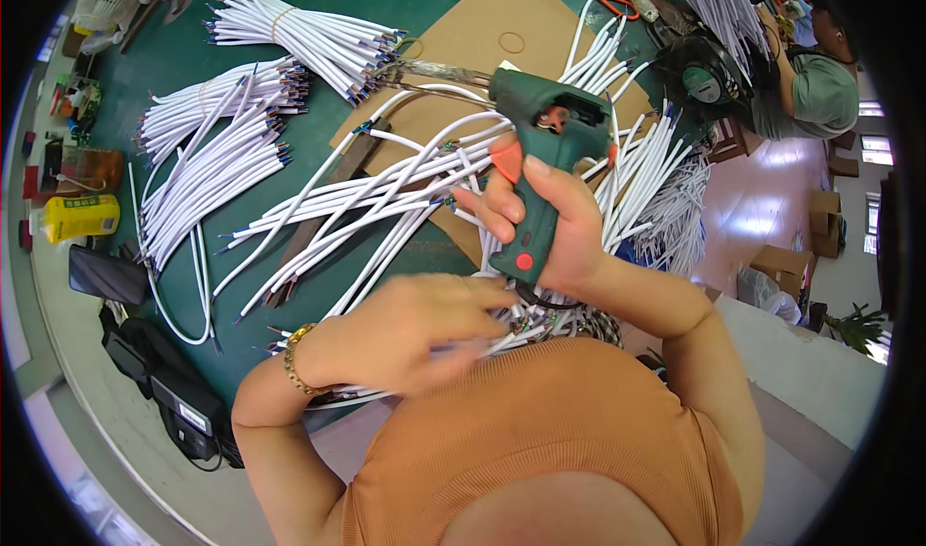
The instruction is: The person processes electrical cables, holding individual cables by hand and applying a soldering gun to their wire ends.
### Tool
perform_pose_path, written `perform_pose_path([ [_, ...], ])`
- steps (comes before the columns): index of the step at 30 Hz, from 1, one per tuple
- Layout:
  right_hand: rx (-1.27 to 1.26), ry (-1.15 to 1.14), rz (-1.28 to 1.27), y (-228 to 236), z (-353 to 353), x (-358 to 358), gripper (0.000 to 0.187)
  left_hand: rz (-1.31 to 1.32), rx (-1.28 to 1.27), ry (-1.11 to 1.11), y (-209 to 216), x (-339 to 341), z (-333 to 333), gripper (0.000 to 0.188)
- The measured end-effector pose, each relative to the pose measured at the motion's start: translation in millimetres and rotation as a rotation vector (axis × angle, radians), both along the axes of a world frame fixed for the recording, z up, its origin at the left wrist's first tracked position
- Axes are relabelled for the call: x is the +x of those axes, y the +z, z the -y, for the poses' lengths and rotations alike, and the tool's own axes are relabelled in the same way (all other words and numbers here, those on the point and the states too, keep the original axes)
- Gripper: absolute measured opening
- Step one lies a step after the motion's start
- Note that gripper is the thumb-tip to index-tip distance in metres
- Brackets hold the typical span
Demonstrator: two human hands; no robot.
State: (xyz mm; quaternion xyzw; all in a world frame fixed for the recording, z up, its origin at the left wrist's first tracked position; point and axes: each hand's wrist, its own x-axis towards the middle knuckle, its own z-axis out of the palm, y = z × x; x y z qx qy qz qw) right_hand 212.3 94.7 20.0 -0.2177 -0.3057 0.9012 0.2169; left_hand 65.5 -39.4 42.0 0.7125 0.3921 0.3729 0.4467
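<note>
My right hand (564,213) is closed round the grip of a green pistol-grip tool (535,208) with an orange trigger. Long, dull metal prongs reach forward left from its front end, over the white cables. Low in front of my chest, my left hand (415,329) is smeared by motion, so its fingers and anything in them cannot be made out. Beneath and beyond both hands lie loose white cables (376,194) with stripped, coloured wire ends. More cable ends (540,324) crowd the table edge under the tool's grip.
Bundled white cables (289,30) and another cable pile (217,170) lie at left on the green table (174,59). Brown cardboard (463,35) is spread at the back. A yellow bottle (82,216) stands far left. Another person (815,93) sits at the far right.
</note>
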Motion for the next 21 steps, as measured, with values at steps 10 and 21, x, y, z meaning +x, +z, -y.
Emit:
perform_pose_path([
  [10,-0.016,0.014,0.005,-11,-2,7,0.033,-0.734,0.198,0.736,-37,-8,-24,0.019],
  [21,-0.045,-0.040,0.068,-15,-6,-3,0.031,0.119,-0.599,0.777,-34,-15,-31,0.013],
])
